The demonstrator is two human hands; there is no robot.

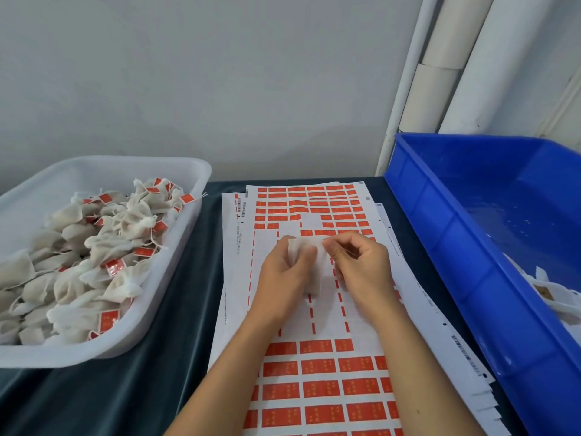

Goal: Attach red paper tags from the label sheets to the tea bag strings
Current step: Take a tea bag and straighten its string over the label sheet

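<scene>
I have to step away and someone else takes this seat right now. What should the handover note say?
Left hand grips an untagged tea bag over the label sheets; right hand pinches at its top edge, string not discernible.
Done: tagged bags fill the white tray on the left.
Left: tag this bag, then any bags remaining in the blue bin on the right. Many red tags are still on the sheets.

tea bags [94, 247] matt woven cloth, slightly rough. label sheets [314, 372] smooth paper, red tags [317, 366] faintly glossy. white tray [176, 272] translucent smooth plastic. blue bin [440, 247] glossy plastic. table [176, 341] covered in dark matt velvety cloth.
</scene>
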